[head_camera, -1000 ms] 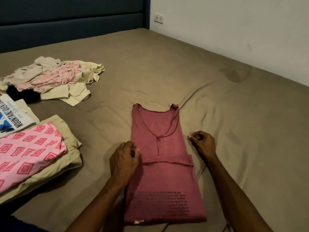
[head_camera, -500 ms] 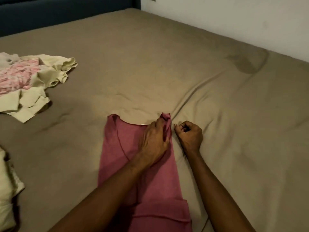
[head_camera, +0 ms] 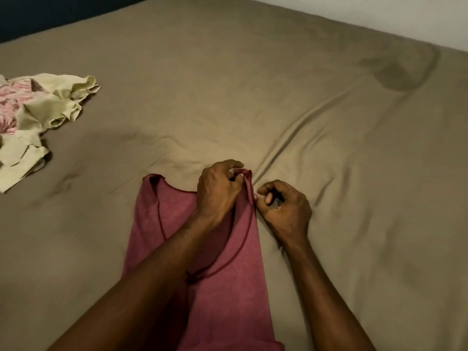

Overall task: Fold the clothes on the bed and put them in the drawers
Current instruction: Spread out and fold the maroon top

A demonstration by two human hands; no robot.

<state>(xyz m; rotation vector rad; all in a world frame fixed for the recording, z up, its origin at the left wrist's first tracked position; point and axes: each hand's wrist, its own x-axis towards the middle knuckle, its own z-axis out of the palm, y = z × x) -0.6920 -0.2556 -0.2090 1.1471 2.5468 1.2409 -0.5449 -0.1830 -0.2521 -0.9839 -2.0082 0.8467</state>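
Observation:
A dark pink sleeveless top (head_camera: 174, 224), folded into a long narrow strip, lies flat on the bed in front of me. My left hand (head_camera: 219, 188) reaches across it and pinches its far right shoulder strap. My right hand (head_camera: 283, 206) sits beside the top's right edge just below that strap, its fingers curled, fingertips pinching the edge of the fabric. My left forearm covers part of the neckline. The lower end of the top runs out of view at the bottom.
A loose pile of pale yellow and pink patterned clothes (head_camera: 38, 117) lies at the left edge. The brown bedsheet (head_camera: 253, 84) is creased to the right of my hands. A dark headboard and a light wall border the far side.
My left hand moved from the top's left edge up to the right shoulder strap. My right hand slid up the right edge. My view tilted forward, so the folded stack at the left is gone.

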